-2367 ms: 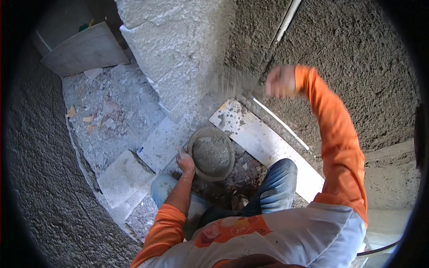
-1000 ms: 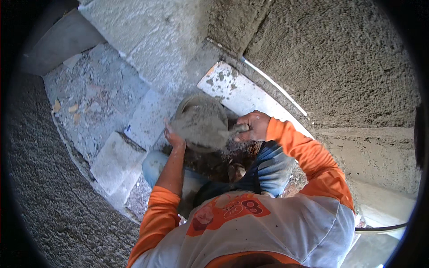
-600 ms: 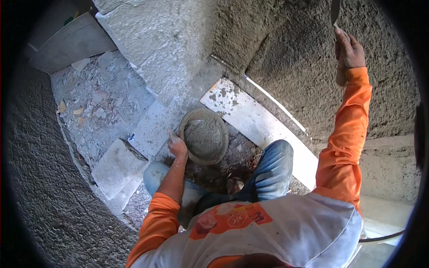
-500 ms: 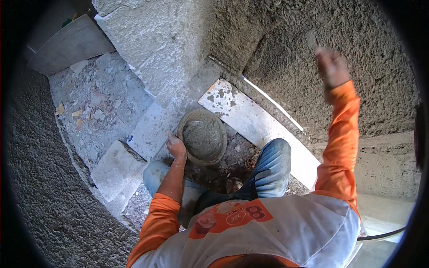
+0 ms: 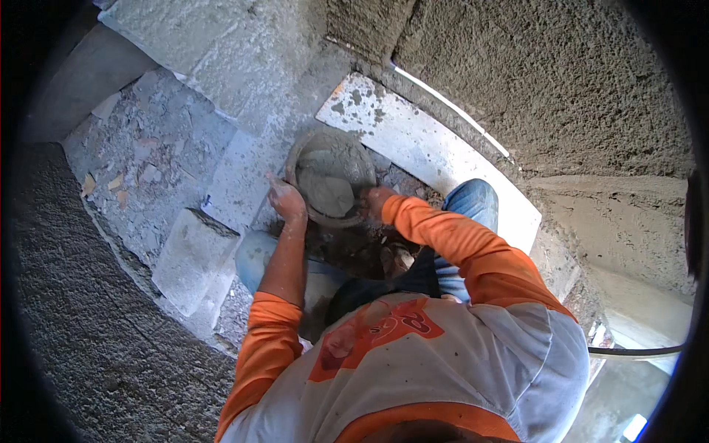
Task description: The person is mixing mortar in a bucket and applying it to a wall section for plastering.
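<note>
Between my knees stands a round bucket point(image 5: 293, 164) with wet grey mortar point(image 5: 319, 144) inside. My left hand point(image 5: 286, 201) grips its left rim, fingers closed over the edge. At the right rim my right hand point(image 5: 378, 203) is closed around the handle of a trowel point(image 5: 336, 196). The trowel's blade, coated in mortar, lies over the mortar inside the bucket. Most of the handle is hidden by my fingers.
A long white board point(image 5: 436, 151) with mortar splashes lies beyond the bucket, along the foot of a rough mortar-covered wall point(image 5: 546, 96). Broken pale slabs point(image 5: 193, 258) lie at left, near scattered rubble point(image 5: 148, 162). A pale block point(image 5: 214, 59) stands at the back left.
My right hand has come down from the wall to the bucket, bringing the trowel into the mortar. My left hand stays on the rim. The view has shifted slightly.
</note>
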A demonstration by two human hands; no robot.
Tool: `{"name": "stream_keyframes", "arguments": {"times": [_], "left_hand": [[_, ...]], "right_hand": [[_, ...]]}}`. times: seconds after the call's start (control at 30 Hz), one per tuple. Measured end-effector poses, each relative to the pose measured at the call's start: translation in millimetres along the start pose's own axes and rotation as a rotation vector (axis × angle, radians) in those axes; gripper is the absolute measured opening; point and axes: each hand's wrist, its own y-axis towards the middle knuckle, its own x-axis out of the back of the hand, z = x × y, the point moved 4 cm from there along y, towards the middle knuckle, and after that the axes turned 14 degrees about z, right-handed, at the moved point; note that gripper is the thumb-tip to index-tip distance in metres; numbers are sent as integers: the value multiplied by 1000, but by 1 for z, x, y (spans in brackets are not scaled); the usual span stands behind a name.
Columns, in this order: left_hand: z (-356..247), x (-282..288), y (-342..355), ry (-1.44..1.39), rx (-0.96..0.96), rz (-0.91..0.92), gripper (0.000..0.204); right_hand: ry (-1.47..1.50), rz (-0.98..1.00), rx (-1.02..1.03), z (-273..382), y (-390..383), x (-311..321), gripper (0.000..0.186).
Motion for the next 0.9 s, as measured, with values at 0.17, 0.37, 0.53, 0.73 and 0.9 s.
{"name": "stream_keyframes", "arguments": {"times": [0.17,0.37,0.53,0.73,0.9], "left_hand": [[2,27,1,108,-23,-72,39],[-4,26,3,-258,192,-1,59],[22,22,3,-352,288,25,62],[9,28,0,-614,432,112,55],[-26,35,-1,-340,335,-28,48]], "right_hand": [[79,-224,39,-17,-35,29,37],[42,-519,-25,-23,-73,49,33],[120,-126,247,12,-127,89,35],[518,636,129,-55,-137,138,36],[669,-1108,-3,-149,-195,230,21]]}}
